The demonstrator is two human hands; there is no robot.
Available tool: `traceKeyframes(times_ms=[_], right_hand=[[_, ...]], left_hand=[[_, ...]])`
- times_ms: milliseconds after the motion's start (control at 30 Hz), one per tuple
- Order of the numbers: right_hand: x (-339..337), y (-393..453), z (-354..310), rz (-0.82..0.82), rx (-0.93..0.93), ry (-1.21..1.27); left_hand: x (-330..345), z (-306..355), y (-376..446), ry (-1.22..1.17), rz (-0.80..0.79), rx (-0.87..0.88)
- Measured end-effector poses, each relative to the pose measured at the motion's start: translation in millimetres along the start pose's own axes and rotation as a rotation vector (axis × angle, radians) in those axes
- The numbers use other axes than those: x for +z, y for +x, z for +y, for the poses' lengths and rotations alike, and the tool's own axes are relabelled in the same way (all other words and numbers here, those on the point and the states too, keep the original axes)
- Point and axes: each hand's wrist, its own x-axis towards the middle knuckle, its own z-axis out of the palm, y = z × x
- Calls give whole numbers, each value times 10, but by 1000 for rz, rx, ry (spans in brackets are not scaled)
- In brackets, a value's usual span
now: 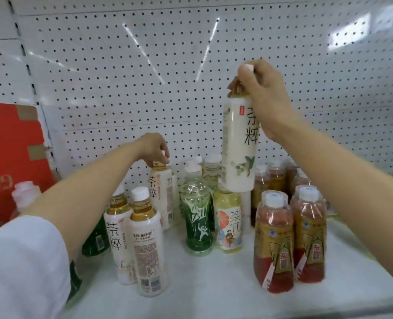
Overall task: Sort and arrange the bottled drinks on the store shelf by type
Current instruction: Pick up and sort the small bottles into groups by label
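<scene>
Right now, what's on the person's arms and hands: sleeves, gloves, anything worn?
Both hands bare, no gloves, rings or watch visible. The left hand comes off a bare forearm with a loose white sleeve pushed up near the elbow. The right hand shows bare forearm only.

We face a white store shelving bay under bright lighting.
Behind it we see a perforated back panel streaked with glare; a red cardboard box sits at left.

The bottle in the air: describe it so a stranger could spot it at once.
Against the white pegboard, look right of centre, above the standing bottles. The right hand grips a white-labelled tea bottle by its neck. It alone hangs clear of the shelf.
</scene>
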Motion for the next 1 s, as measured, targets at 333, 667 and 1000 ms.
traceKeyframes(times_ms=[333, 667, 1000], right_hand=[[565, -410, 112, -146, 89, -5], [1327, -692, 453, -281, 179, -116], [1744, -973, 988, -410, 218, -397]], left_hand=[[238, -144, -40, 48, -184, 28], [-232, -229, -900, -126, 366, -78], [1328, -92, -2339, -605, 340, -254]])
